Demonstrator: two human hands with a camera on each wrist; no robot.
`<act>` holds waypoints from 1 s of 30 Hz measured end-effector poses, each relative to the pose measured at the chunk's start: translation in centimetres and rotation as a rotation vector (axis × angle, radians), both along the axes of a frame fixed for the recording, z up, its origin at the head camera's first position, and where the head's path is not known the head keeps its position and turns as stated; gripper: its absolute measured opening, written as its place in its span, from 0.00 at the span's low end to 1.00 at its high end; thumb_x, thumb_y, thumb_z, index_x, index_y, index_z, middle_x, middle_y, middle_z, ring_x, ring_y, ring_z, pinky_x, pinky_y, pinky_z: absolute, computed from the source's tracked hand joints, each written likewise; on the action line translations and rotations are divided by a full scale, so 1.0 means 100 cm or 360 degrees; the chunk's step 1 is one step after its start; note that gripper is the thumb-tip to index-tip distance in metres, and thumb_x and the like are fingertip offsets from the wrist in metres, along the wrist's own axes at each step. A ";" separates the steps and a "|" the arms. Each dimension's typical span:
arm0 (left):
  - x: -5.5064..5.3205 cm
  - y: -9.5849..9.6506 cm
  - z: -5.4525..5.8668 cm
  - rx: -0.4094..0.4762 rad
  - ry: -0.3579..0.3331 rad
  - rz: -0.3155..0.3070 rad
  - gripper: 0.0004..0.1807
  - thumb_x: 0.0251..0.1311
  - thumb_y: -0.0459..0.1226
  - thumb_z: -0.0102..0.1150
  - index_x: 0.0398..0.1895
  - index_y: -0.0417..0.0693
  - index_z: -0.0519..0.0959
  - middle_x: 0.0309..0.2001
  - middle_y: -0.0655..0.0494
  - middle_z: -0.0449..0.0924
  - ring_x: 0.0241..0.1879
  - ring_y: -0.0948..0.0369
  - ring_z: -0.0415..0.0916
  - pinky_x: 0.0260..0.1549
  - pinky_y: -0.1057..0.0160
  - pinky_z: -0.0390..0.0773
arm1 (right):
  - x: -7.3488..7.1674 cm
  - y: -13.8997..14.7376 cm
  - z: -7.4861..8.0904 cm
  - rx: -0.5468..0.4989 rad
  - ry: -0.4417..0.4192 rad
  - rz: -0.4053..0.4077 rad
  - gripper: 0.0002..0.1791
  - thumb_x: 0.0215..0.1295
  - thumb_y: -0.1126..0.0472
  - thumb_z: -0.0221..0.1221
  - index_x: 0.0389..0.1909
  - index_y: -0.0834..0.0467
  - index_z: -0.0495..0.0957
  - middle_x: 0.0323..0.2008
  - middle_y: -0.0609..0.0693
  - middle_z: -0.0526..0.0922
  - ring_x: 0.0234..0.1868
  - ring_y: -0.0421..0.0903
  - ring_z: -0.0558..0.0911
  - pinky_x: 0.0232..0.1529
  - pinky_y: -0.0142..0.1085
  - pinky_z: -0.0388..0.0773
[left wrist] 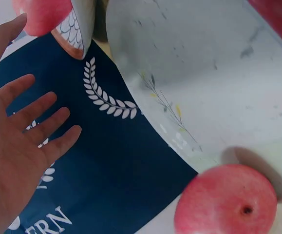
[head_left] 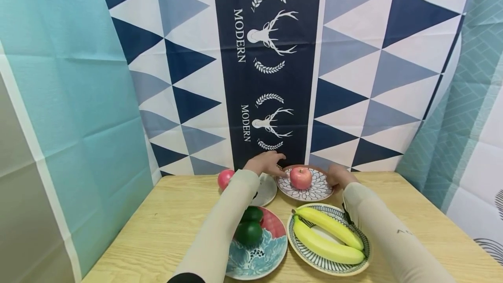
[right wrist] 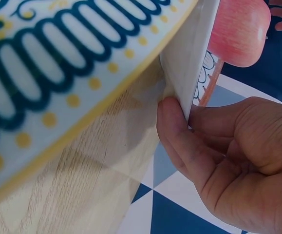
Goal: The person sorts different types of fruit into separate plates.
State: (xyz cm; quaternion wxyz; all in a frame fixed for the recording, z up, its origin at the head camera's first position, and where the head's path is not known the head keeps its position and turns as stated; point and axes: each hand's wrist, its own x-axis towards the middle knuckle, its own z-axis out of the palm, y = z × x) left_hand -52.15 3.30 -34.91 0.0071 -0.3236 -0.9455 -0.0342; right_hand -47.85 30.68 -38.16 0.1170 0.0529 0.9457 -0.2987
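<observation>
A plate with a petal pattern and a brown rim (head_left: 310, 194) stands at the back of the table, and a red apple (head_left: 301, 179) sits on it. My right hand (head_left: 339, 176) pinches that plate's right edge between thumb and fingers; the right wrist view shows the grip on the rim (right wrist: 197, 80) closely. On the other side, my left hand (head_left: 269, 163) hovers by the plate's left edge, fingers spread and apart from the apple. In the left wrist view the palm (left wrist: 28, 131) shows with nothing in it.
Left of the petal plate are a white plate (head_left: 269, 190) and another red apple (head_left: 225, 179). Nearer stand a blue-and-red plate (head_left: 271, 254) with dark green produce (head_left: 249, 233) and a patterned plate (head_left: 297, 243) with two bananas (head_left: 322, 243). A curtain (head_left: 188, 77) hangs behind.
</observation>
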 end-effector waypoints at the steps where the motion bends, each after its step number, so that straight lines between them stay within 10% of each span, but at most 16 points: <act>1: 0.000 -0.002 0.000 0.0003 0.0001 0.0007 0.43 0.64 0.62 0.67 0.78 0.56 0.70 0.75 0.51 0.70 0.72 0.56 0.68 0.69 0.54 0.71 | 0.000 0.000 0.000 -0.0001 0.0003 0.0005 0.03 0.67 0.81 0.51 0.35 0.75 0.74 0.30 0.60 0.76 0.25 0.48 0.85 0.32 0.37 0.87; 30: -0.004 -0.088 -0.012 -0.0139 -0.0021 0.0160 0.40 0.64 0.61 0.67 0.74 0.53 0.75 0.72 0.50 0.74 0.72 0.51 0.69 0.70 0.50 0.69 | 0.002 -0.002 0.001 0.0007 0.0030 -0.0015 0.03 0.64 0.81 0.53 0.37 0.77 0.71 0.30 0.61 0.76 0.24 0.48 0.86 0.32 0.37 0.87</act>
